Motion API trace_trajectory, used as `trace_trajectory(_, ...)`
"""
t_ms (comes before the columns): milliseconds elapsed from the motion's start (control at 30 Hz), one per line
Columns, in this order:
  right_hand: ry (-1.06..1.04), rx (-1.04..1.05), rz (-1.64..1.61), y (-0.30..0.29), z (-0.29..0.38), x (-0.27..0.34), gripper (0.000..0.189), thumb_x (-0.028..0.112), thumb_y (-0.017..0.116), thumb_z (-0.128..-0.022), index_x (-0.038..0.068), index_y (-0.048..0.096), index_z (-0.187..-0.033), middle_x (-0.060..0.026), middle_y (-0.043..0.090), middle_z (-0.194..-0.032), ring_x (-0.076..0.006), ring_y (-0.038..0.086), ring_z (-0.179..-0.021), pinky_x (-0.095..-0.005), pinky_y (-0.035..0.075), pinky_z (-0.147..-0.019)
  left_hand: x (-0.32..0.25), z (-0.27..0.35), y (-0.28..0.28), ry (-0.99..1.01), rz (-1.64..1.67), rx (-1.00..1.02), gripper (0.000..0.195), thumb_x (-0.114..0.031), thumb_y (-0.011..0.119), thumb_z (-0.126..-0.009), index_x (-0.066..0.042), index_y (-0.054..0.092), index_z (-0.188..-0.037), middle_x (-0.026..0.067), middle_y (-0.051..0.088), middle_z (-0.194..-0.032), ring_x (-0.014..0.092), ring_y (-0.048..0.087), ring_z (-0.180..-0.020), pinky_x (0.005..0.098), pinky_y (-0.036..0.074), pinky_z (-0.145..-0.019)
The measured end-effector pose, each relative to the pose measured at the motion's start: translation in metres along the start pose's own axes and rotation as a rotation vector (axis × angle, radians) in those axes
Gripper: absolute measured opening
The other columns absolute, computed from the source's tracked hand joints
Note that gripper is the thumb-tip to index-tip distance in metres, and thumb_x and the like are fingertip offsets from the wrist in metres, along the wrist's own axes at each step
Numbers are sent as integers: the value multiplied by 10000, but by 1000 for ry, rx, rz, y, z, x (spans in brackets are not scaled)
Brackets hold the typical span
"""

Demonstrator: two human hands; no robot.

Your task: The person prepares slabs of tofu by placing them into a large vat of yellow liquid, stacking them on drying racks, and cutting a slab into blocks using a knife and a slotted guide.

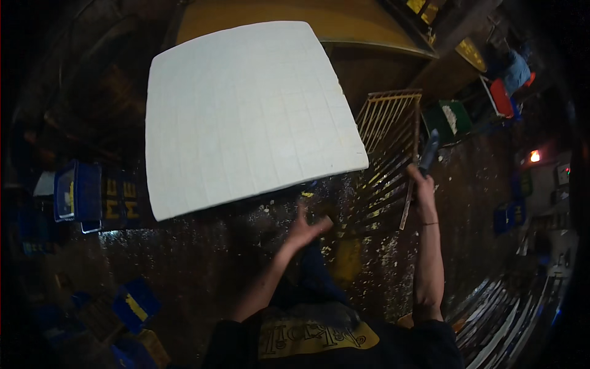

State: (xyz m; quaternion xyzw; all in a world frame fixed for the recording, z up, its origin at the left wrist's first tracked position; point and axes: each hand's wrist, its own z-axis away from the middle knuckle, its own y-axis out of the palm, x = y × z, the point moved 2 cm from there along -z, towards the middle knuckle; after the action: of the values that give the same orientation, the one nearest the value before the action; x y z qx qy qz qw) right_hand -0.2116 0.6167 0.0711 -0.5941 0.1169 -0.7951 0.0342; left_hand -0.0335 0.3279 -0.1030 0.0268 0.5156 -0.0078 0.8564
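A large white slab [253, 115], which looks like pressed tofu, lies before me with a faint grid of lines across its top. Just off its near edge is my left hand [306, 228], blurred, fingers spread and holding nothing. My right hand [421, 187], out to the right, is closed around a dark, knife-like tool [430, 152] that points away from me. Blur hides the tool's exact shape. Close to that hand, a slatted rack [392, 110] stands to the right of the slab, its long side rail passing by my fingers.
Beyond the slab is a yellow-brown panel [286, 11]. A green crate [447, 121] with white material stands right of the rack. Blue crates [83, 191] are stacked at left, another blue crate [136, 304] lower down. White scraps litter the wet floor [184, 258]. A person [516, 71] is at far right.
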Motion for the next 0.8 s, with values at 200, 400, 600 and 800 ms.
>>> trace_trajectory(200,-43,336,-612,30,121,192,363,342,530,-1021,-14,600,-1017,-18,565,-687,-2,302,-405,-158,226,-325,-31,77,82,589,18,-43,591,-390,701,-901,-33,529,-1340,200,595,-1318,335,599,-1199,407,475,-978)
trace_trajectory(400,-809,-406,496,-26,116,157,294,179,598,-976,30,671,-1219,-97,669,-873,-213,633,-827,-316,495,-776,-134,115,-7,635,110,-553,260,-282,677,-935,-30,643,-880,138,664,-740,247,673,-582,346,498,-505)
trace_trajectory(600,-450,-59,556,-72,73,35,350,95,606,-924,19,621,-1265,-88,670,-940,-190,621,-876,-297,483,-791,-251,135,-183,274,391,-472,353,-322,511,-1028,14,481,-1131,183,625,-886,313,705,-597,346,594,-439)
trace_trajectory(800,-205,215,41,51,40,51,335,104,689,-844,-44,657,-1143,-16,685,-871,-74,586,-722,-244,478,-636,-262,83,-297,341,239,-709,406,-126,588,-978,-14,373,-1304,147,599,-875,250,672,-566,345,564,-420)
